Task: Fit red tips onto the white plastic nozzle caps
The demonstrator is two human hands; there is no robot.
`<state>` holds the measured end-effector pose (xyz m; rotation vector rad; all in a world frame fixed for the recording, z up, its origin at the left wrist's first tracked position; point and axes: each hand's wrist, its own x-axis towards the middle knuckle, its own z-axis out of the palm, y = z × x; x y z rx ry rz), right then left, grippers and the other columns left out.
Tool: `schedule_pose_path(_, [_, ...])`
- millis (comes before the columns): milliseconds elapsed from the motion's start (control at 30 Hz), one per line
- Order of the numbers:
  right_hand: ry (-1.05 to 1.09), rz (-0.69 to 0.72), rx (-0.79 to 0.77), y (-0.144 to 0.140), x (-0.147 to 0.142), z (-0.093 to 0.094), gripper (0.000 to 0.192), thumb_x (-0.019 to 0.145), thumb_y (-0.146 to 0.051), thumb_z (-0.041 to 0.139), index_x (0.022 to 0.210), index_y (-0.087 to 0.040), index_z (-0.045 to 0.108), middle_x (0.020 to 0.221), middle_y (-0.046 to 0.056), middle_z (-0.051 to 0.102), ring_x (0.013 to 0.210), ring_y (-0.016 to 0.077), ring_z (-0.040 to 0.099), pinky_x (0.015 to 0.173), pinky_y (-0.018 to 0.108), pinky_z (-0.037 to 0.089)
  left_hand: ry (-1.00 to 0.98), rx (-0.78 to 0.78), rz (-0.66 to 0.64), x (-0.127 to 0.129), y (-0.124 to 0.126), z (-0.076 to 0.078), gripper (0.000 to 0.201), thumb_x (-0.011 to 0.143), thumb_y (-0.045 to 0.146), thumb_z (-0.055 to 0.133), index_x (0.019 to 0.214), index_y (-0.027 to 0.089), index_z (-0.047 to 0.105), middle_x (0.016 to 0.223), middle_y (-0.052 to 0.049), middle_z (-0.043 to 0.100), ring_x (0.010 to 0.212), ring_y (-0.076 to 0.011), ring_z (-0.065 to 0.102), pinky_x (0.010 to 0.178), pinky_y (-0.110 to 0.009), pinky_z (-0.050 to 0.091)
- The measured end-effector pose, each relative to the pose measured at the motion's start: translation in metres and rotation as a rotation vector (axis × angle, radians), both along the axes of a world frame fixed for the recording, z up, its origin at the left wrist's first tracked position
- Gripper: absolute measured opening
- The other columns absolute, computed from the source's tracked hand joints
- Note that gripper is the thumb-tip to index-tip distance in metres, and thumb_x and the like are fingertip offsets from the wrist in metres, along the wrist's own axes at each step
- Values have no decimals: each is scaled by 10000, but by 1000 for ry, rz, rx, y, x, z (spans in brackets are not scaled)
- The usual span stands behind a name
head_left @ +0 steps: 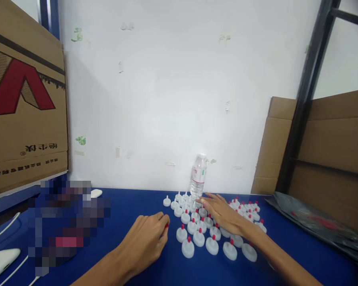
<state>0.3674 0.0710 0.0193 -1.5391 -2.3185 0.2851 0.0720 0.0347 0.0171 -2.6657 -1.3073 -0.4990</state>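
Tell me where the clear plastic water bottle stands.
Head view: the clear plastic water bottle stands upright against the white wall, right of centre, behind the white red-tipped caps.

Small packing workroom.
Blue table [131, 206] by a bare white wall [167, 99], with big cardboard boxes [24, 111] left and right, a dark metal rack [304, 99] at right, many little white caps [193, 234] in rows.

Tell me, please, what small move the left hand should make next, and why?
Probably press the red tip pinched in the left hand onto a bare white cap: nearer caps already carry tips, while the right hand rests over the cluster.
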Motion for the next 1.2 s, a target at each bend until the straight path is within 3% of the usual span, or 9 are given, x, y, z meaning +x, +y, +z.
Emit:
schedule_pose_path(133, [27,27,-124,3,3,-6,659,1021,-645,125,1542,-325,370,1614,-22,343,1538,302,101,1233,584,-9,-39,25,-64,-1,2,-3,250,984,171,433,1011,243,671,879,-21,701,777,-215,703,627,-298,416])
schedule_pose_path(200, [45,48,-111,3,3,-6,629,1031,-625,134,1527,-341,397,1599,-30,374,1536,300,121,1232,593,6,-65,31,-99,-1,3,-5,264,982,164,440,1023,253,685,858,-13,695,743,-198,697,621,-285,422])
schedule_pose_path(367, [40,50,249,5,1,3,518,1050,-546,277,1279,-276,656,1349,48,653,1388,297,445,1205,596,170,-145,91,-157,-2,4,-6,290,976,129,460,1082,268,691,944,-17,688,807,-169,688,642,-240,457])
schedule_pose_path(467, [81,53,467,3,0,9,364,975,-548,525,1131,-255,676,1188,73,714,1172,295,613,1091,538,385,-183,157,-171,-1,6,-7,326,981,111,465,1171,285,663,1025,-24,673,842,-165,676,632,-231,471])
schedule_pose_path(533, [99,90,522,-3,-6,11,286,948,-498,604,1082,-251,658,1097,70,720,1031,269,664,937,449,505,-218,197,-182,-1,7,-8,320,991,118,476,1201,285,650,1027,-25,673,830,-167,674,627,-236,482])
schedule_pose_path(633, [98,199,506,-17,-22,12,193,996,-388,558,1109,-249,629,1067,58,701,923,215,680,794,348,542,-271,238,-210,-1,10,-12,264,1007,165,505,1216,258,637,997,-24,696,829,-184,689,646,-256,509])
schedule_pose_path(800, [67,374,470,-41,-50,10,188,988,-243,551,1171,-253,595,1163,45,687,1042,194,666,895,324,530,-338,271,-236,-2,12,-15,235,1043,223,464,1214,232,625,996,-28,718,826,-187,711,673,-264,527])
schedule_pose_path(967, [72,383,460,-48,-57,6,320,949,-217,602,1258,-257,535,1164,43,698,1037,203,667,909,352,536,-355,281,-280,0,9,-14,232,1056,230,431,1153,247,641,971,-17,711,793,-167,700,630,-234,507])
schedule_pose_path(1200, [55,421,442,-50,-60,6,339,941,-183,596,1263,-246,514,1155,56,690,1063,212,653,932,370,533,-388,283,-310,3,6,-10,230,1055,229,436,1151,242,644,948,-19,698,776,-156,686,629,-223,506])
